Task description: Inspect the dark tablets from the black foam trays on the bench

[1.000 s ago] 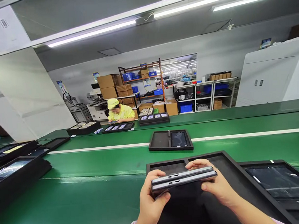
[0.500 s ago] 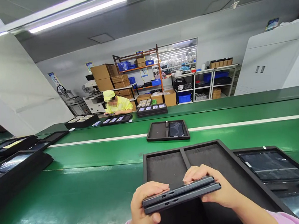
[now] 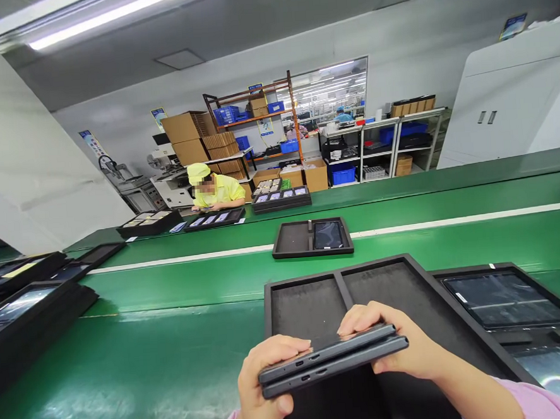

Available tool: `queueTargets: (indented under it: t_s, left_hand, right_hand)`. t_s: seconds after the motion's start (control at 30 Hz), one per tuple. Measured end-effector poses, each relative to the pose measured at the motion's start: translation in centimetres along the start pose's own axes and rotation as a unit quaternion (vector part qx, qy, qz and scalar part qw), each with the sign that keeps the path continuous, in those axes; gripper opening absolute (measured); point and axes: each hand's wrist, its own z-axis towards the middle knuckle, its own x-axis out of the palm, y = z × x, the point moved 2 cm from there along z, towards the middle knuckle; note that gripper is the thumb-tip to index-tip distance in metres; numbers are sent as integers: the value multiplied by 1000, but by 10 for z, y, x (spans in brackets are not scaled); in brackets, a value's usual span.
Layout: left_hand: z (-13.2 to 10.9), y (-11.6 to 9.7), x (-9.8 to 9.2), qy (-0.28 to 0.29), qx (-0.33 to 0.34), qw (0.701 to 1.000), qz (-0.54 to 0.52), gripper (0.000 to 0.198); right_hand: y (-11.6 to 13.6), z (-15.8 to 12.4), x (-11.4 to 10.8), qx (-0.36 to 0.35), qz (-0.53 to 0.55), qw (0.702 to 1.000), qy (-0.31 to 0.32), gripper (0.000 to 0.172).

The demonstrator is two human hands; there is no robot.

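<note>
Two dark tablets (image 3: 334,361) are stacked one on the other, their port edges facing me. My left hand (image 3: 266,384) is closed round their left end, thumb below and fingers on top. My right hand (image 3: 397,341) grips the right end, fingers over the top and the thumb underneath. The stack is held level with a slight tilt, above a large black foam tray (image 3: 305,303) with a divider. Its visible compartments hold nothing; the near part is hidden by my hands and the tablets.
Right of the tray, another black tray holds a tablet (image 3: 508,297). Farther off, a small tray (image 3: 294,239) with one tablet sits on the green conveyor (image 3: 174,342). Stacked trays (image 3: 40,319) stand at the left. Across the belt, a person in yellow (image 3: 219,191) leans over trays.
The view has shifted slightly, and the held tablets appear a little farther left. Both hands keep the same grip on them.
</note>
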Motion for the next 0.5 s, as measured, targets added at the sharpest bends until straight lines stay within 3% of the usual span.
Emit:
queueTargets:
  t_s: [0.2,0.3,0.4,0.5]
  left_hand:
    - [17,11,-1,-41,-45,997,-41,35]
    - [15,26,-5,-120,-86,988,-38,47]
    - [17,47,-9,-248,-182,951,-36,58]
    - [32,65,-5,-330,-314,887,-72,46]
  right_hand:
    - [-6,12,-16,121,-52,990,-52,42]
    - [-25,12,-24,203,-110,973,-28,47]
    - [-41,14,-30,277,-208,938,-8,31]
    - [-27,28,-27,267,-285,919,-49,27]
